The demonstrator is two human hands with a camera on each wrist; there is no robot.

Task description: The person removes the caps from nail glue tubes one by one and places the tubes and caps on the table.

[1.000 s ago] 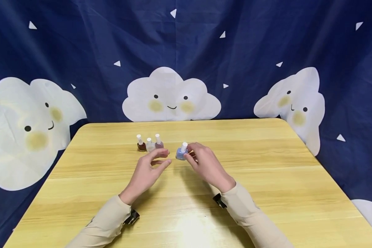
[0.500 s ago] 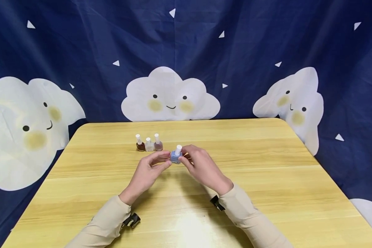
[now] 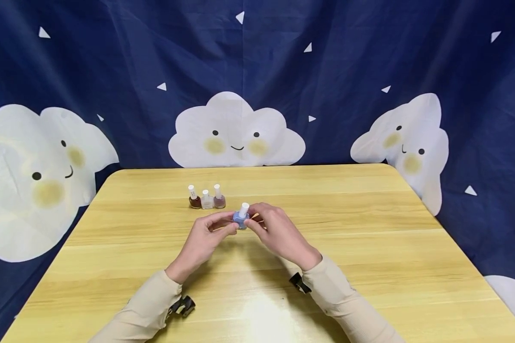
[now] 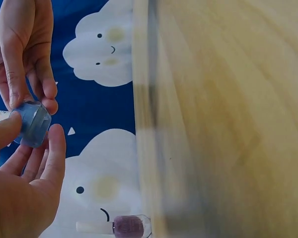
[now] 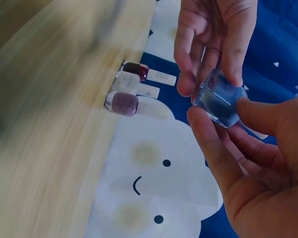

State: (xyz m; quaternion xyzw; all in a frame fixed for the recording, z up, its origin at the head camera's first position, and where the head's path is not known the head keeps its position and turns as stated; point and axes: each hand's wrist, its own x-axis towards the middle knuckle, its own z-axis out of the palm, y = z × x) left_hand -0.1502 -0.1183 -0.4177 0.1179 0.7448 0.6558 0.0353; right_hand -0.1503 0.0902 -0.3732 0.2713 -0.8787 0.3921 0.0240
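Observation:
A bottle of blue nail polish [image 3: 241,218] with a white cap is held above the table between both hands, cap upward and slightly tilted. My left hand [image 3: 203,238] pinches its left side between thumb and fingers. From the other side my right hand [image 3: 281,233] grips it with thumb and fingertips. The right wrist view shows the clear glass base of the blue nail polish bottle [image 5: 219,99] turned toward that camera. Behind the hands, a dark red nail polish [image 3: 195,202], a clear one [image 3: 207,202] and a mauve one [image 3: 219,201] stand upright in a row.
The wooden table [image 3: 369,247] has a light grain and rounded far corners. A dark blue curtain [image 3: 279,62] printed with white clouds hangs behind its far edge. Black wrist devices [image 3: 182,306] are worn at the cuffs of the beige sleeves [image 3: 146,305].
The right hand has brought the blue nail polish bottle left and a little nearer. The left hand's thumb and fingers, apart from it at first, now pinch it. The three standing bottles have stayed put.

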